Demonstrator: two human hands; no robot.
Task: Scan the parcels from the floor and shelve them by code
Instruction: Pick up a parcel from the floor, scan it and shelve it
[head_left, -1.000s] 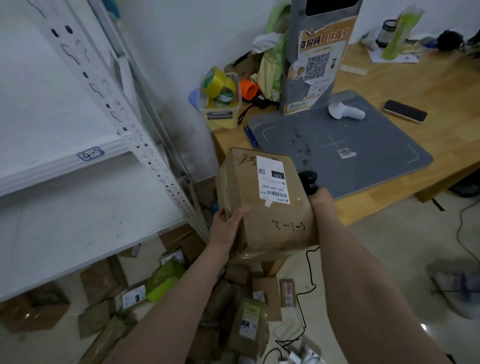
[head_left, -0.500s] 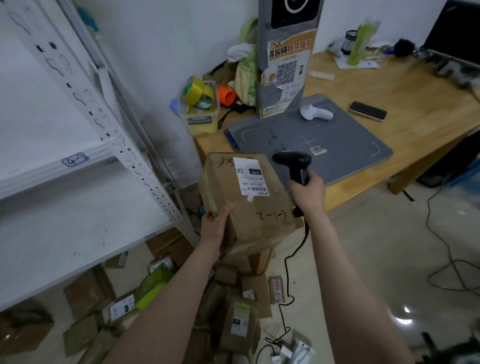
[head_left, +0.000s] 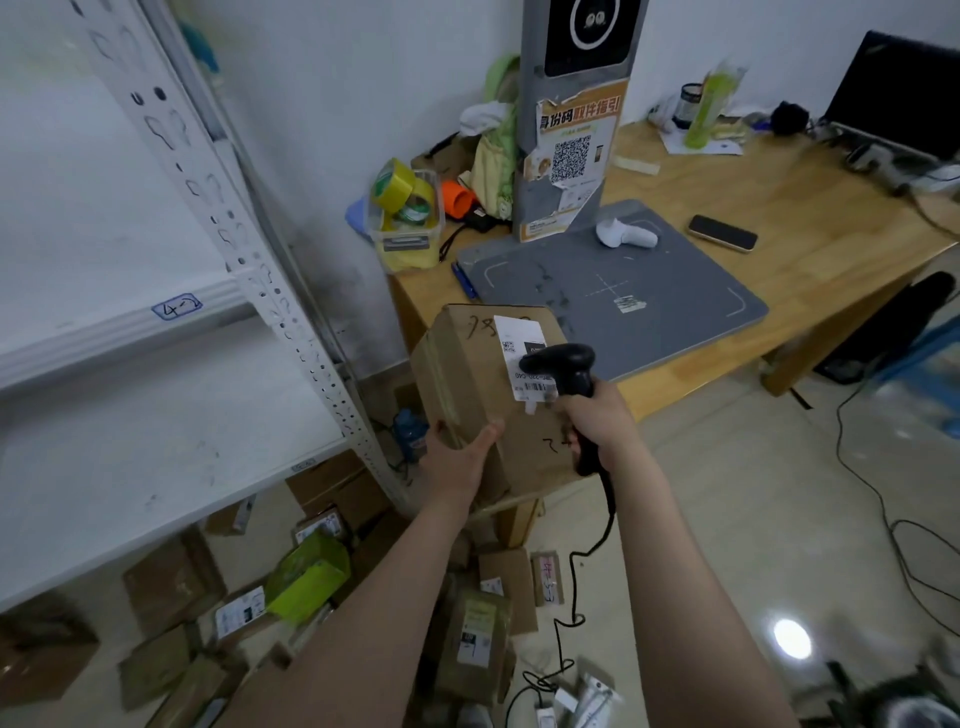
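A brown cardboard parcel with a white shipping label and handwritten marks is held up in front of me. My left hand grips its near left corner, thumb lying on the top face. My right hand holds a black corded barcode scanner by the handle. The scanner's head sits just over the label and covers part of it. Several more parcels lie piled on the floor below.
A white metal shelf unit stands at left, one level tagged "4-2". A wooden desk at right carries a grey scanning pad, a kiosk post, a phone and a tape box. Cables trail over the floor.
My right hand brought the scanner from behind and beside the parcel round onto its top, over the label. The view has tilted upward and the parcel sits lower in it.
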